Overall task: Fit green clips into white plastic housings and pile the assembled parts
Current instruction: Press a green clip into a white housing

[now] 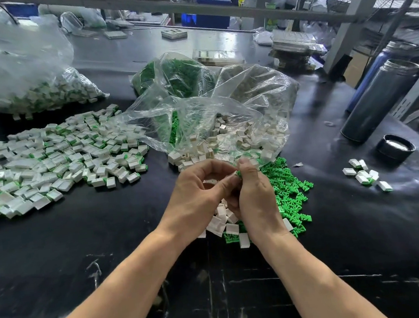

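My left hand (196, 195) and my right hand (254, 195) meet above the black table, fingertips together. The left pinches a white housing (233, 175); the right pinches a green clip (239, 173) against it. Under the hands lie loose white housings (224, 221). Loose green clips (290, 197) are scattered to their right. A wide pile of assembled white-and-green parts (58, 156) covers the table on the left. An open clear bag (225, 122) just beyond the hands spills housings and clips.
A large clear bag of assembled parts (33, 93) lies far left. A bag of green clips (175, 73) sits behind the open bag. On the right stand a dark steel flask (380, 100), its cap (394, 146) and a few assembled parts (365, 175).
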`<state>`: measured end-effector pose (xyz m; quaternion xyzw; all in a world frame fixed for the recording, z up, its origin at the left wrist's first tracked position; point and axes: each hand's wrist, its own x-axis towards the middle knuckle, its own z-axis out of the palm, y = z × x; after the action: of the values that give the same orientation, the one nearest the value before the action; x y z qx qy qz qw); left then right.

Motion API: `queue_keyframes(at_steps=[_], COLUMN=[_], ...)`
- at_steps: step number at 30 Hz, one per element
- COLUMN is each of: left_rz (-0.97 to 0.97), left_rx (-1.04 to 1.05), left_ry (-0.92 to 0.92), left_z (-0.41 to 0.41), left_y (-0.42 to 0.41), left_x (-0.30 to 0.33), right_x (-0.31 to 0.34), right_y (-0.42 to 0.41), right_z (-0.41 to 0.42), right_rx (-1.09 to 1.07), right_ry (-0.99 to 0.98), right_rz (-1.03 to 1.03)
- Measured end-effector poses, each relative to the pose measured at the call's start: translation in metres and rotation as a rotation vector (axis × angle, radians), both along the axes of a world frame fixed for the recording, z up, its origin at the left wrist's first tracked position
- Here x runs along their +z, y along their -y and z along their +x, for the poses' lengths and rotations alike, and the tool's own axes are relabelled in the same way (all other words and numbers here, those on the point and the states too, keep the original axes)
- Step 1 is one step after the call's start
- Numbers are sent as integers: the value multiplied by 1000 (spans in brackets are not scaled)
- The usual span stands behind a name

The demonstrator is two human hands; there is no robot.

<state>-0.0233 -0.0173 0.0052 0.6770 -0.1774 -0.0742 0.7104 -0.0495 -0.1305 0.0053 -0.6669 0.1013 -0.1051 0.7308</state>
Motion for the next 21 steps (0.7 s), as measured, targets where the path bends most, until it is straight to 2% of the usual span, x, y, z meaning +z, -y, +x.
queue_keyframes(at_steps=[10,21], left_rz=[78,56], left_rx=[59,78], left_ry=[76,88], left_z=[-1,-1], left_y=[1,3], left_x=[-2,-6], right_x=[-10,-9], right_y=[2,2], right_z=[7,7], right_rx=[-47,-62], right_ry=[6,108], right_rz=[-185,-205])
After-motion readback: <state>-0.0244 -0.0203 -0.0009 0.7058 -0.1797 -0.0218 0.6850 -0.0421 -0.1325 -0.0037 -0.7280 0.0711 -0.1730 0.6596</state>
